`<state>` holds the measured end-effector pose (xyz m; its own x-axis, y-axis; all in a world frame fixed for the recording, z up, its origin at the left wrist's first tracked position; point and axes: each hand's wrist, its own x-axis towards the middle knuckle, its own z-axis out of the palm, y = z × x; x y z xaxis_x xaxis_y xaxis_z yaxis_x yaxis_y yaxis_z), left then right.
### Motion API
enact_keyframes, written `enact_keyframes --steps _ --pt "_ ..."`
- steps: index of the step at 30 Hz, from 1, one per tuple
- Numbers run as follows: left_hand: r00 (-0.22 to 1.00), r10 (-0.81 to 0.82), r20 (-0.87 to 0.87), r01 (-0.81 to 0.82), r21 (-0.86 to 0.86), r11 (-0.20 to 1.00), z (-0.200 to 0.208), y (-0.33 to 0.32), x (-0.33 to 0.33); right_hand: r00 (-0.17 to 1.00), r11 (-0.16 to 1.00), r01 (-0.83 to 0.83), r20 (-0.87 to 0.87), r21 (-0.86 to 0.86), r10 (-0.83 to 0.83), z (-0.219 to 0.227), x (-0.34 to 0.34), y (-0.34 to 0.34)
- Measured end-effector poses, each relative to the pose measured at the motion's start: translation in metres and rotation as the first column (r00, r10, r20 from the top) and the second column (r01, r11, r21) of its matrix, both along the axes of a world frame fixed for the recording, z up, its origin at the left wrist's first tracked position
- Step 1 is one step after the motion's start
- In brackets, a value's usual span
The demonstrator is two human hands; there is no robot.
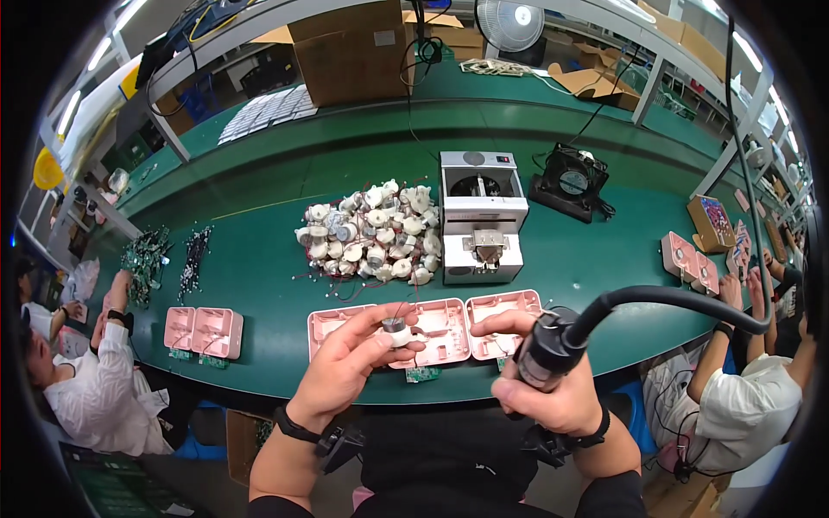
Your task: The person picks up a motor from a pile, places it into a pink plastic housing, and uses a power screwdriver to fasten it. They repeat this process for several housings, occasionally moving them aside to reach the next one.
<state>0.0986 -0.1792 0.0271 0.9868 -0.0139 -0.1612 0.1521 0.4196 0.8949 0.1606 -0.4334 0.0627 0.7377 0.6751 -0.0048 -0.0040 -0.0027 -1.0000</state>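
A small white-and-silver gear motor (398, 335) is gripped between the left hand's (350, 348) fingers, above the open pink plastic casings (447, 318). At its three o'clock, the right hand (566, 395) has its thumb and fingers wrapped around a black corded electric screwdriver (542, 352), index finger extended. On the green tabletop (259, 259), a heap of similar motors (371, 233) lies at twelve, a screw feeder (484, 216) at one.

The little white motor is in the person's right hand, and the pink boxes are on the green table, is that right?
Almost! The little white motor is in the left hand, not the right hand, as the head view shows. The pink boxes are on the green table, just as you said.
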Motion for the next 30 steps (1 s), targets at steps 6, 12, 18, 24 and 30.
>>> enact_keyframes --steps 6,12,18,24,30 --pt "0.998 -0.045 0.055 0.041 0.061 0.997 -0.03 0.008 -0.008 0.994 0.989 0.11 0.007 0.1 -0.111 -0.003 -0.005 -0.012" --pt "0.999 -0.041 0.003 0.041 0.007 0.999 -0.033 0.011 -0.01 0.993 0.989 0.121 -0.016 0.089 -0.12 -0.006 -0.008 -0.017" --pt "0.96 -0.195 0.199 0.261 -0.395 0.881 -0.065 0.035 -0.007 0.997 0.983 0.078 0.015 0.167 -0.081 -0.007 -0.008 -0.017" --pt "0.996 -0.079 0.041 0.087 -0.258 0.962 -0.041 0.038 -0.011 0.994 0.981 0.099 0.04 0.167 -0.107 -0.008 -0.007 -0.02" --pt "1.0 0.028 0.001 -0.028 -0.098 0.995 -0.017 0.028 -0.02 0.98 0.949 0.196 -0.012 0.247 -0.199 -0.01 -0.007 -0.025"
